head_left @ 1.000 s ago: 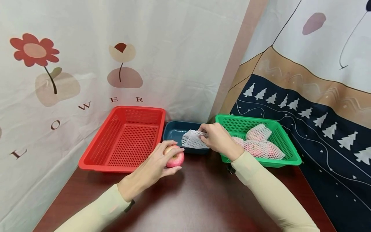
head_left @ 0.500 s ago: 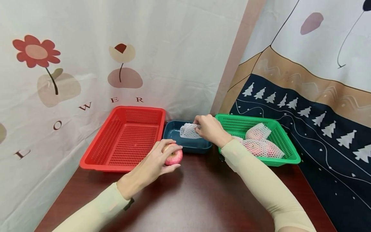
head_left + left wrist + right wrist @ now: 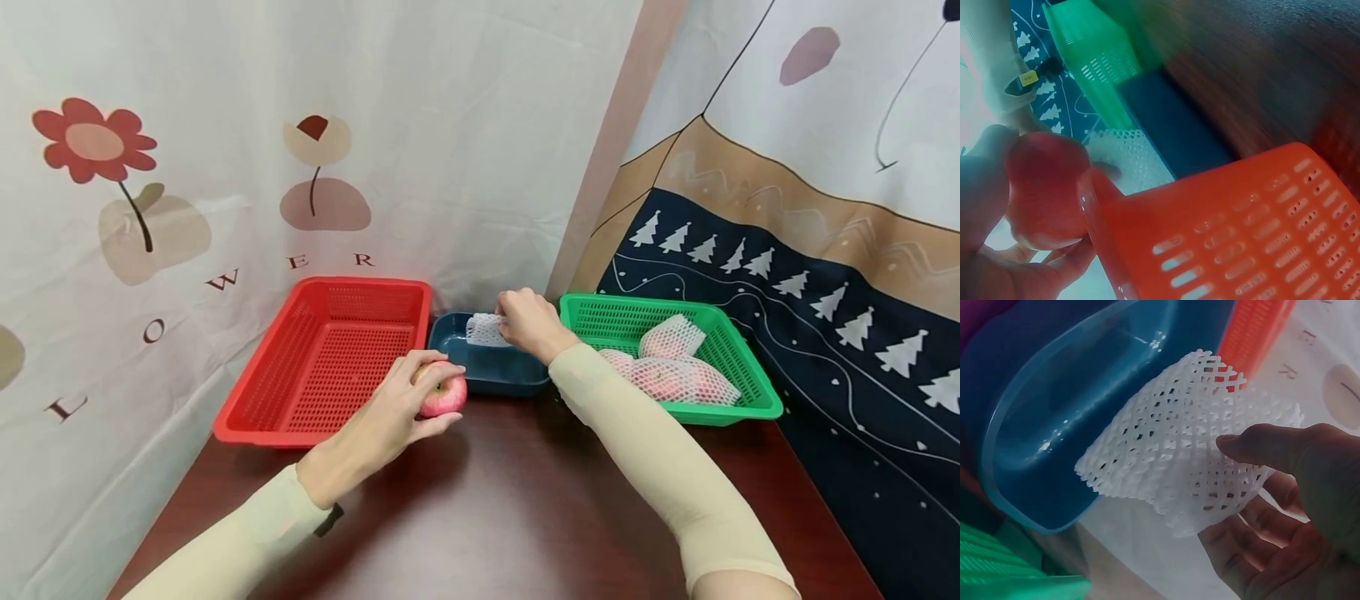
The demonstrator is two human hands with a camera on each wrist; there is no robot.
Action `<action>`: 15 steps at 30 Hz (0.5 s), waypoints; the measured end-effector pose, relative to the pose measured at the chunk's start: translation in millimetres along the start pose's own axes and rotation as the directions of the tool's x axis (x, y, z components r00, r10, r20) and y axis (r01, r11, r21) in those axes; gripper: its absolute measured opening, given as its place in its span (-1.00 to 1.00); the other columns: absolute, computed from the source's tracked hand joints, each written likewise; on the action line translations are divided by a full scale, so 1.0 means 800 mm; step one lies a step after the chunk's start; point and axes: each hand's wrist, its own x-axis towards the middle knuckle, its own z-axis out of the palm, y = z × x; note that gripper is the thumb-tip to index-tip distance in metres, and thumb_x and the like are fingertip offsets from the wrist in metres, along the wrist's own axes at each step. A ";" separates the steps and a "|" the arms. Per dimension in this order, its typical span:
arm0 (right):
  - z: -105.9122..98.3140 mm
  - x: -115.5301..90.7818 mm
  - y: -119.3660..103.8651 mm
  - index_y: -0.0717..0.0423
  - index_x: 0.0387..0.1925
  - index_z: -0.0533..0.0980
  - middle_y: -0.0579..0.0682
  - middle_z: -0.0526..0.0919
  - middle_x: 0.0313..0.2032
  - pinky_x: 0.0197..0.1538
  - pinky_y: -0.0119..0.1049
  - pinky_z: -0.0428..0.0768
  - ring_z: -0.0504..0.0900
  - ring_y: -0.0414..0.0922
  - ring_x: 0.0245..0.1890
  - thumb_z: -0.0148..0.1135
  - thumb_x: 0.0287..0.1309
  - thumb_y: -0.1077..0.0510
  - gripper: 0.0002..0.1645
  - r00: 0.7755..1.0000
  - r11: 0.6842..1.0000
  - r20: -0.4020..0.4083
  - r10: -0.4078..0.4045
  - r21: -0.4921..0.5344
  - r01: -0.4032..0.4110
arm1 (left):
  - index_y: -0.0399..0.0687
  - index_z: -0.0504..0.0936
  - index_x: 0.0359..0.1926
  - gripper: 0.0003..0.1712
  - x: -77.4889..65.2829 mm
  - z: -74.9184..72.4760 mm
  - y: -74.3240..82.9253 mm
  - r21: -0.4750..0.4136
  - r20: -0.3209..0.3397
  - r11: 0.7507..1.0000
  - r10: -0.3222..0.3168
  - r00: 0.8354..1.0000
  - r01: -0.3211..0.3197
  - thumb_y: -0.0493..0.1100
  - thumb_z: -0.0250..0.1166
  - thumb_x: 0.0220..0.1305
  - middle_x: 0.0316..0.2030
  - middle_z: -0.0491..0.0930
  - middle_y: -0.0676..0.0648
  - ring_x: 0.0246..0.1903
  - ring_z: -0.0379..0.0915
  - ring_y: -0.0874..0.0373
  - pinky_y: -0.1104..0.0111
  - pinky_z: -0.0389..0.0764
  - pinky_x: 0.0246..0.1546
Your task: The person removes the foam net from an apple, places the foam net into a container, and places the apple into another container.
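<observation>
My left hand (image 3: 384, 414) grips a bare pink-red apple (image 3: 447, 395) near the right front corner of the red basket (image 3: 247, 429). In the left wrist view the apple (image 3: 1047, 194) sits between thumb and fingers, overlapping the basket's rim. My right hand (image 3: 531, 323) pinches a white foam net sleeve (image 3: 486, 330) above the dark blue tray (image 3: 495, 383). The right wrist view shows this net (image 3: 1172, 437) limp and flattened, with no fruit inside, the thumb lying on top of it and the fingers underneath.
On the right stands a green basket (image 3: 750, 367) holding several apples in white foam nets (image 3: 670, 340). The tray sits between the two baskets, against a printed curtain (image 3: 465, 150). A dark red-brown table (image 3: 510, 500) carries them all.
My right hand has carried the foam net back and slightly left, from the tray's front side to its rear. The left hand, still holding the apple, has shifted slightly left.
</observation>
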 end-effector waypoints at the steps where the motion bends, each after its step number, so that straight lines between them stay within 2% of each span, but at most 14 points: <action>1: 0.001 0.003 -0.001 0.10 0.03 0.80 0.07 0.90 -0.04 -0.02 0.00 0.92 0.85 0.03 -0.14 0.41 0.58 0.22 -0.87 1.000 1.000 -0.003 -0.002 -0.007 0.002 | -0.05 0.71 0.46 -0.19 0.000 -0.001 0.000 0.000 0.000 1.000 -0.005 1.000 0.005 0.00 0.82 0.27 0.42 0.60 -0.27 0.33 0.61 -0.16 0.09 0.93 0.12; 4: 0.006 0.010 -0.001 0.09 -0.02 0.78 0.07 0.88 -0.06 -0.01 0.01 0.91 0.84 0.03 -0.15 0.40 0.57 0.24 -0.90 1.000 1.000 -0.003 -0.010 -0.026 0.010 | -0.04 0.71 0.46 -0.20 -0.001 -0.005 0.000 0.004 0.000 1.000 -0.015 1.000 0.015 0.01 0.81 0.28 0.43 0.60 -0.26 0.34 0.61 -0.16 0.08 0.92 0.15; 10: 0.018 0.016 -0.002 0.10 0.02 0.77 0.08 0.88 0.01 0.06 0.00 0.91 0.83 0.04 -0.08 0.38 0.58 0.26 -0.88 0.999 0.998 0.040 -0.035 -0.051 0.037 | -0.05 0.73 0.44 -0.20 -0.008 -0.005 0.001 0.000 -0.023 1.000 -0.026 0.999 0.026 -0.02 0.83 0.24 0.40 0.62 -0.27 0.33 0.62 -0.18 0.05 0.92 0.14; 15: 0.024 0.018 -0.001 0.09 0.01 0.76 0.07 0.87 -0.02 0.01 -0.02 0.91 0.83 0.03 -0.12 0.42 0.58 0.23 -0.91 0.998 0.994 0.054 -0.044 -0.093 0.049 | -0.05 0.73 0.43 -0.20 -0.010 -0.007 0.002 0.004 -0.025 0.999 -0.037 0.999 0.037 -0.02 0.84 0.24 0.38 0.62 -0.28 0.31 0.62 -0.16 0.04 0.90 0.14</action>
